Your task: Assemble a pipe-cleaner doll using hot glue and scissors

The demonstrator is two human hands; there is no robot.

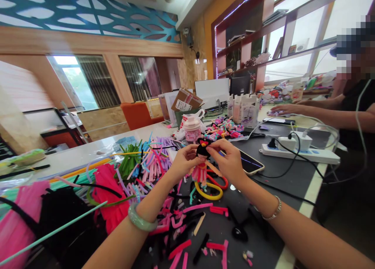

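Both hands meet over the middle of the dark table mat, holding a small figure made of fuzzy stems. The figure has a black head with red and yellow parts, and pink strands hang below it. My left hand grips its left side, fingers closed round it. From the other side, my right hand pinches the black head with thumb and fingertips. A yellow loop and a red loop lie just beneath. Cut pink and black stem pieces are scattered nearer to me.
Bundles of coloured stems cover the left side. A pink-lidded jar stands behind my hands. To the right are a phone, a power strip and cables. Another person's hand rests at the far right.
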